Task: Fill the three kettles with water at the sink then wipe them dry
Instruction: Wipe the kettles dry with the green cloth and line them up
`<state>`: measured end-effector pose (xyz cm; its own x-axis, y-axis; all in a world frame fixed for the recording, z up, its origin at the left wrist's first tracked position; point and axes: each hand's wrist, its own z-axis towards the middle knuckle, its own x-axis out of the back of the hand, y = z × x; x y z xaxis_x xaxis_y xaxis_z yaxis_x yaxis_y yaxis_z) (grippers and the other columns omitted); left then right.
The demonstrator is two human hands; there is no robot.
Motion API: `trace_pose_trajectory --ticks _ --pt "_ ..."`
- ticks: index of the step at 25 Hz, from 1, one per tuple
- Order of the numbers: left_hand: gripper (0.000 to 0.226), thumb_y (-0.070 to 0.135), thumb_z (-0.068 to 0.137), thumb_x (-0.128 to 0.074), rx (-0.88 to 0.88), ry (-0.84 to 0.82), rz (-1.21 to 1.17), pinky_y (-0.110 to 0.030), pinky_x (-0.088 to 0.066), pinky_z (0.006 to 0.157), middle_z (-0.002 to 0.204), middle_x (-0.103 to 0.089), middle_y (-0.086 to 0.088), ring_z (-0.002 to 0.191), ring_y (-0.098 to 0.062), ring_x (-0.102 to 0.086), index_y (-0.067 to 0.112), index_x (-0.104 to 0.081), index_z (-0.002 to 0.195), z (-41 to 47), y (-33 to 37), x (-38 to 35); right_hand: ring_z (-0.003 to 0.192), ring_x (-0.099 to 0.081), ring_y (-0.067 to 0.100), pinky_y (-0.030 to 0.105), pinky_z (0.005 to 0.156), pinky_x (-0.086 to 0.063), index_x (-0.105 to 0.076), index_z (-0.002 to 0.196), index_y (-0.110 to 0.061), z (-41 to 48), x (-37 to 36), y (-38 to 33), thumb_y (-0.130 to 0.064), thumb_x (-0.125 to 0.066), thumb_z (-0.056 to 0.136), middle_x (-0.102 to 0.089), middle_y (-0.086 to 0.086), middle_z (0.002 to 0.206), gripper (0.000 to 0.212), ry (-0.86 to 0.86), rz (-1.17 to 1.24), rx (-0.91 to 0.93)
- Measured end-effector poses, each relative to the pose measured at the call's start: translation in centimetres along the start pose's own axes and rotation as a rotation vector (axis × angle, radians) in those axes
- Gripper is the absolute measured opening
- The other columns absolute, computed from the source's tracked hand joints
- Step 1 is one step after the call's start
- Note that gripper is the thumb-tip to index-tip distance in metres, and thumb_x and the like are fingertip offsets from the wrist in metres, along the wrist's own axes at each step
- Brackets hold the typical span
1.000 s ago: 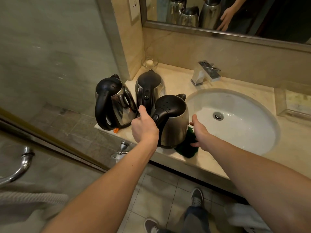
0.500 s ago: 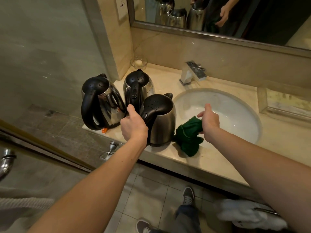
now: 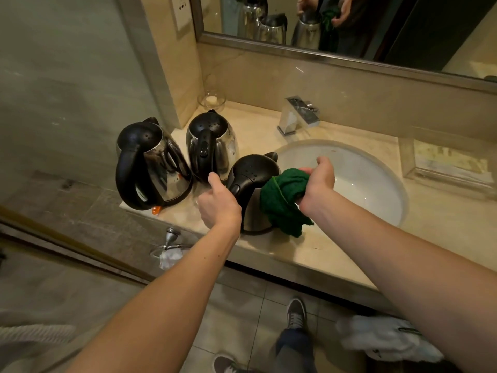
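Three steel kettles with black lids and handles stand on the beige counter (image 3: 317, 246) left of the sink (image 3: 376, 184). The near kettle (image 3: 254, 208) stands at the front; my left hand (image 3: 219, 204) grips its black handle. My right hand (image 3: 318, 180) holds a bunched green cloth (image 3: 285, 200) against that kettle's right side and lid edge. A second kettle (image 3: 211, 145) stands behind it, and a third kettle (image 3: 150, 162) stands at the counter's left end.
A chrome tap (image 3: 297, 114) stands behind the white basin. A small glass dish (image 3: 211, 99) sits in the back left corner, a clear tray (image 3: 449, 162) at the right. A mirror (image 3: 349, 25) hangs above. Below the counter are a towel ring (image 3: 170, 243), tiled floor and my shoes.
My right hand picked the green cloth up from the counter and brought it against the near kettle. My left hand kept its grip on the handle.
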<state>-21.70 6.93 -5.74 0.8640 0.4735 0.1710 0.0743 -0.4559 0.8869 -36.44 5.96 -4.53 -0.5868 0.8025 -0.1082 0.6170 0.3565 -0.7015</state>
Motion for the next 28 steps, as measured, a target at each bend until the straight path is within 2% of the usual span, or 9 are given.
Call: trace_pose_trajectory --ticks 4,6,10,13,16,20,22,25,28 --pt "0.055 0.062 0.085 -0.037 0.032 0.016 -0.027 -0.053 -0.056 0.081 0.066 -0.063 -0.004 0.076 -0.033 -0.066 0.016 -0.057 0.061 0.4 -0.3 -0.6 0.088 -0.061 0.027 0.043 0.091 -0.051 -0.051 0.088 -0.010 -0.8 -1.4 1.5 -0.045 -0.047 0.089 -0.064 0.010 0.100 0.035 -0.036 0.050 0.026" --pt "0.058 0.064 0.082 -0.035 0.040 0.026 -0.022 -0.053 -0.056 0.080 0.068 -0.064 -0.006 0.076 -0.034 -0.066 0.015 -0.058 0.061 0.7 -0.7 -0.8 0.100 -0.061 0.027 0.045 0.095 -0.048 -0.054 0.107 -0.013 -1.0 -2.0 2.4 -0.051 -0.048 0.077 -0.065 0.009 0.113 0.049 -0.054 0.013 0.034" --pt "0.060 0.066 0.079 -0.031 0.028 0.016 0.002 -0.055 -0.056 0.078 0.066 -0.063 -0.006 0.075 -0.033 -0.065 0.015 -0.055 0.057 1.1 -1.7 -0.7 0.093 -0.061 0.025 0.038 0.081 -0.048 -0.060 0.106 -0.013 -1.2 -2.3 3.5 -0.048 -0.044 0.087 -0.065 0.009 0.103 0.043 -0.032 -0.019 0.033" --pt "0.054 0.063 0.082 -0.032 0.010 -0.031 0.017 -0.056 -0.056 0.079 0.067 -0.061 -0.004 0.076 -0.032 -0.064 0.019 -0.053 0.060 1.4 -2.2 -0.5 0.091 -0.055 0.021 0.037 0.080 -0.038 -0.059 0.106 -0.016 -1.5 -3.0 4.3 -0.048 -0.041 0.091 -0.062 0.006 0.102 0.039 -0.052 -0.053 0.049" --pt "0.054 0.060 0.086 -0.031 -0.079 -0.096 0.073 -0.055 -0.056 0.079 0.060 -0.061 -0.001 0.073 -0.031 -0.065 0.020 -0.054 0.059 1.8 -2.3 0.1 0.107 -0.053 0.023 0.039 0.086 -0.035 -0.058 0.117 -0.022 -2.6 -4.1 5.0 -0.055 -0.042 0.085 -0.061 0.004 0.117 0.049 -0.095 -0.074 0.070" --pt "0.049 0.050 0.099 -0.034 -0.247 -0.117 0.170 -0.044 -0.049 0.081 0.069 -0.054 0.002 0.076 -0.024 -0.056 0.012 -0.054 0.075 2.2 -2.0 0.1 0.126 -0.044 0.028 0.052 0.101 -0.030 -0.054 0.129 -0.039 -2.2 -4.5 5.7 -0.069 -0.042 0.056 -0.049 0.001 0.139 0.079 -0.073 -0.057 0.119" --pt "0.046 0.046 0.102 -0.034 -0.270 -0.090 0.202 -0.039 -0.042 0.076 0.072 -0.051 0.005 0.079 -0.023 -0.053 0.008 -0.055 0.086 1.8 -2.0 -0.2 0.119 -0.048 0.026 0.051 0.101 -0.033 -0.058 0.119 -0.037 -2.8 -4.5 5.4 -0.065 -0.042 0.063 -0.050 0.001 0.135 0.065 -0.067 -0.067 0.136" --pt "0.045 0.045 0.102 -0.034 -0.310 -0.075 0.259 -0.035 -0.035 0.072 0.071 -0.051 0.006 0.076 -0.022 -0.051 0.008 -0.055 0.087 1.8 -2.6 -0.6 0.094 -0.053 0.017 0.040 0.089 -0.038 -0.059 0.091 -0.030 -2.6 -4.1 5.4 -0.052 -0.043 0.086 -0.059 -0.001 0.106 0.028 -0.096 -0.066 0.160" --pt "0.046 0.044 0.102 -0.035 -0.361 -0.081 0.251 -0.037 -0.039 0.070 0.067 -0.051 0.005 0.068 -0.017 -0.049 0.008 -0.053 0.079 2.3 -3.1 -0.5 0.106 -0.055 0.019 0.038 0.091 -0.034 -0.063 0.107 -0.031 -1.6 -3.7 6.3 -0.060 -0.040 0.088 -0.064 -0.001 0.110 0.041 -0.159 -0.084 0.120"
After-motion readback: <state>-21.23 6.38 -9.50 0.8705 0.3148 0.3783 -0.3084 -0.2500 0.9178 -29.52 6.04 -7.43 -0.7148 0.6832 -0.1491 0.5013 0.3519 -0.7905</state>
